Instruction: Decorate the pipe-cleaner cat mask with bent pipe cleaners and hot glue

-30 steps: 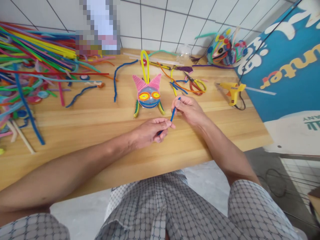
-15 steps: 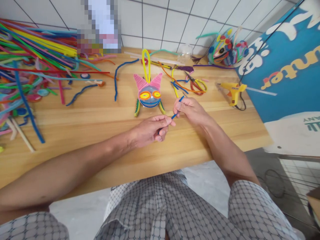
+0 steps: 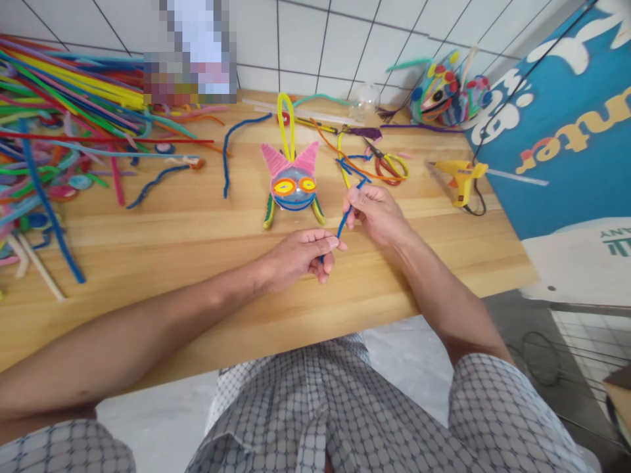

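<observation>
A short blue pipe cleaner (image 3: 342, 225) stretches between my two hands above the table. My left hand (image 3: 310, 255) pinches its lower part between thumb and fingers, and an end shows under the fingers. My right hand (image 3: 373, 210) grips the upper part, its tip poking out above the thumb. Just beyond my hands lies a cat-like ornament (image 3: 294, 190) with a clear ball body, pink ears (image 3: 306, 159), yellow-and-orange eyes, green-and-yellow legs and a yellow loop (image 3: 286, 128) on top. Neither hand touches it.
Many coloured pipe cleaners (image 3: 73, 85) pile up at the left. Scissors (image 3: 389, 164) lie among pipe cleaner pieces past my right hand. A yellow glue gun (image 3: 461, 179) with a cord is at the right. A clear ball (image 3: 365, 102) and a colourful ornament (image 3: 438, 92) stand by the tiled wall.
My hands have drawn slightly apart, so more of the blue pipe cleaner shows between them. The ornament lies where it was; the view has shifted a little.
</observation>
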### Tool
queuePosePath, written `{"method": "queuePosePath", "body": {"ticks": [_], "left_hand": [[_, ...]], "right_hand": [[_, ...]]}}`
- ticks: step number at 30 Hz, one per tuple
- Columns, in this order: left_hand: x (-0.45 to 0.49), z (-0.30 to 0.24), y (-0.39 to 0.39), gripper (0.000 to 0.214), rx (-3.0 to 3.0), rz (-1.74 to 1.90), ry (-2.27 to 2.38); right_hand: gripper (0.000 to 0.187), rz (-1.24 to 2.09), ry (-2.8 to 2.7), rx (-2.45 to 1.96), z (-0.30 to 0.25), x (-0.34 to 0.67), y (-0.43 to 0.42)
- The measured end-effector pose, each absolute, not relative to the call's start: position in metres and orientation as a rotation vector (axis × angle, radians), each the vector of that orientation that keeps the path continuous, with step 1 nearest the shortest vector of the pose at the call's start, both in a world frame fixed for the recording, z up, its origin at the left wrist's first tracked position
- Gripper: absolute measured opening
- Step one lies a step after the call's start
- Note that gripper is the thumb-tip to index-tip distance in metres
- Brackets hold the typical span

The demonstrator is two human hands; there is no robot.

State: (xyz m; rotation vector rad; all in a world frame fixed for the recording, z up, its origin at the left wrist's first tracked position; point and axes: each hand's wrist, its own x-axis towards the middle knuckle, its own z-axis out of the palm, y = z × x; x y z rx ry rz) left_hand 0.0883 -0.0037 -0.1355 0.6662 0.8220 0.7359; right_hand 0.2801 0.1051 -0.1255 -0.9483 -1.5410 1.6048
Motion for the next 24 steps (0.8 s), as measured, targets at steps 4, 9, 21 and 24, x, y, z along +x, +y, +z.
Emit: {"method": "queuePosePath", "body": {"ticks": [4,9,21,24], "left_hand": [[0.089,-0.138,-0.003,0.018,0.701,0.729,0.833],[0.086,-0.137,-0.005,0.027,0.683,0.698,0.771],[0.092,-0.129,-0.009,0.027,0.549,0.757,0.839],[0.094,-0.129,-0.011,0.027,0.582,0.806,0.879]], "right_hand": [[0.068,1.593,-1.509,-0.933,-0.125,0.284,0.11],[0.068,1.59,-1.516,-0.924,-0.125,0.284,0.112],[0.068,1.501,-1.487,-0.92,-0.125,0.288,0.115],[0.067,1.472,-1.454,-0.916,-0.124,0.289,0.117]]}}
